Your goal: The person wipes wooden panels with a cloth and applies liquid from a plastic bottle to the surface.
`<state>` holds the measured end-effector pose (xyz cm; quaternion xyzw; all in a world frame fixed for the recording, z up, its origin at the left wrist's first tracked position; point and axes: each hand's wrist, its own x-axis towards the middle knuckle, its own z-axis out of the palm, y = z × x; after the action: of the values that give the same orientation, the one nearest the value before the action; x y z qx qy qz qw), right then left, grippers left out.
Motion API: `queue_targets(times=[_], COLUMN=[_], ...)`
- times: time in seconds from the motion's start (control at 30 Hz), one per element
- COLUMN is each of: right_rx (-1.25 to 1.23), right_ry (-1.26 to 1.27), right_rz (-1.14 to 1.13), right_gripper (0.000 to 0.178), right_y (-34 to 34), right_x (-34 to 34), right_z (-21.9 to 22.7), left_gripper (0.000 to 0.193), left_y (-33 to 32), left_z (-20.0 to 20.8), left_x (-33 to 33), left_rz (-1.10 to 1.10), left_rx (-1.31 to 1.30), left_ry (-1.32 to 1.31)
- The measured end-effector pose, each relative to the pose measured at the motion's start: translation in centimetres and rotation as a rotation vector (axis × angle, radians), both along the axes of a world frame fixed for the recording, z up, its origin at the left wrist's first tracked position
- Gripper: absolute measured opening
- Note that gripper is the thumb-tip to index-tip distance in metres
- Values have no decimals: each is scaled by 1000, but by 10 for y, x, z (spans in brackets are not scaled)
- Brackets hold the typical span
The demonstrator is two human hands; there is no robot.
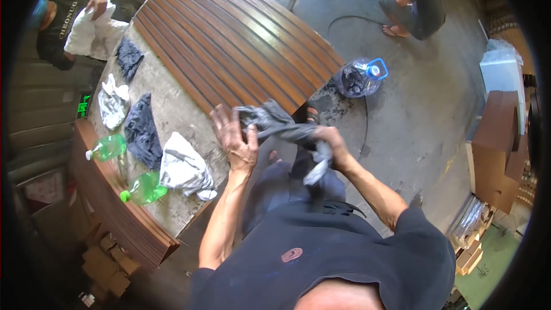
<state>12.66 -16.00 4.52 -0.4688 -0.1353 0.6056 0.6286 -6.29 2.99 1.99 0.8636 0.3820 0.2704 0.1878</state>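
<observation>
Right hand (333,142): grip clenched on grey cloth (272,123), blurred. Left hand (236,144): at the near edge of the ribbed brown panel (229,34); grip cannot be told. Panel lies on table (172,103), evenly brown, glossy. Judgement: wiping under way; finished share and remainder indeterminable.
</observation>
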Motion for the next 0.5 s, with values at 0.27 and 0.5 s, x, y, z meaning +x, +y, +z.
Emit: queue_targets(times=[0.27, 0.5], right_rx=[609, 646], right_ry=[644, 711], right_rz=[-582, -880], right_gripper=[67, 33], right_y=[-77, 41], right_x=[15, 69], right_z=[-13, -74], left_gripper=[58, 63], left_y=[61, 67], left_z=[-29, -29], left_x=[-2, -7], left_rz=[-199, -304], left_rx=[140, 196], left_ry=[292, 363])
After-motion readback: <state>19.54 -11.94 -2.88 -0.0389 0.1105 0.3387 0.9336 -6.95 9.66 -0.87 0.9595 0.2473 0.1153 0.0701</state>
